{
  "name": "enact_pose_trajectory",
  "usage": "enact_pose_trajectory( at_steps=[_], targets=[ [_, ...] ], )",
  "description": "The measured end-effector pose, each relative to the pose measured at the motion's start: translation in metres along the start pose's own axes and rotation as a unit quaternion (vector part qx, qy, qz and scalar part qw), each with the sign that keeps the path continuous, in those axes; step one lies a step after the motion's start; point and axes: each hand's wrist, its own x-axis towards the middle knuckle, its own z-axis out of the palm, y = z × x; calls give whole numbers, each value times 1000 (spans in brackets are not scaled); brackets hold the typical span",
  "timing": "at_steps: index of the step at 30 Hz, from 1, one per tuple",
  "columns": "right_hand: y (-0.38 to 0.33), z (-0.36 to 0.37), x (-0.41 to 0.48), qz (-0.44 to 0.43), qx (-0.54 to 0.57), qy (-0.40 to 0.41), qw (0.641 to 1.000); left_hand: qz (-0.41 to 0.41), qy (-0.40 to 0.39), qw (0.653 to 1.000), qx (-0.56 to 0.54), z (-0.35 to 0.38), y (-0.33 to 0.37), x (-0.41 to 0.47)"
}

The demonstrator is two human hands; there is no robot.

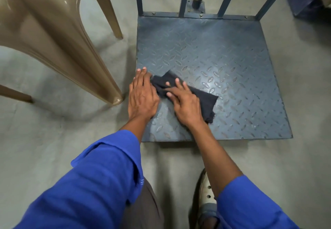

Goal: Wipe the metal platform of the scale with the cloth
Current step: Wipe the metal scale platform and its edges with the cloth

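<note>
I see a blue-grey tread-plate platform (223, 58) under both hands, set on a grey floor (53, 130). A tan chair (53, 31) stands left of the left hand (143, 98). That hand lies flat with straight fingers on the platform's left edge. The right hand (184, 103), fingers spread, presses the dark cloth (202, 99) onto the platform just beside it. The left hand possibly touches the cloth's end. The right palm hides part of the cloth.
</note>
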Motion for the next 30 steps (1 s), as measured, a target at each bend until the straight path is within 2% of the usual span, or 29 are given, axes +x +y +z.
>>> enact_pose_trajectory(
  at_steps=[2,4,8,9,10,12,13,14,16,18,21,23,25,27,30],
  targets=[
    [-6,7,-40,-17,45,7,999,-25,11,996,-89,-5,-2,-3],
    [-17,9,-80,9,83,33,996,-52,16,985,-165,-13,-2,-6],
    [-33,-12,-115,104,202,33,973,-75,43,976,-200,-23,3,-10],
    [-32,-21,-113,134,223,74,963,-87,66,970,-216,-24,4,-10],
    [-30,-30,-106,161,215,149,952,-106,88,963,-233,-25,4,-10],
    [-23,-45,-82,193,148,306,921,-144,114,950,-251,-31,8,-8],
    [-19,-46,-70,198,129,335,912,-158,119,946,-255,-34,10,-8],
    [-16,-42,-58,197,114,319,920,-170,120,942,-263,-35,11,-8],
    [-14,-17,-45,169,64,191,965,-186,115,937,-274,-38,12,-8],
    [-23,19,-56,99,20,72,992,-193,103,937,-273,-37,6,-6],
    [-42,48,-98,-18,76,32,996,-188,85,943,-261,-35,-4,0],
    [-47,40,-128,-2,145,5,989,-177,63,951,-247,-37,-6,1],
    [-43,20,-142,72,223,-19,972,-164,52,957,-232,-42,-4,-2],
    [-33,2,-137,142,308,4,941,-147,44,965,-211,-44,-2,-5],
    [-16,-36,-114,199,291,151,923,-104,48,980,-164,-40,1,-4]
  ],
)
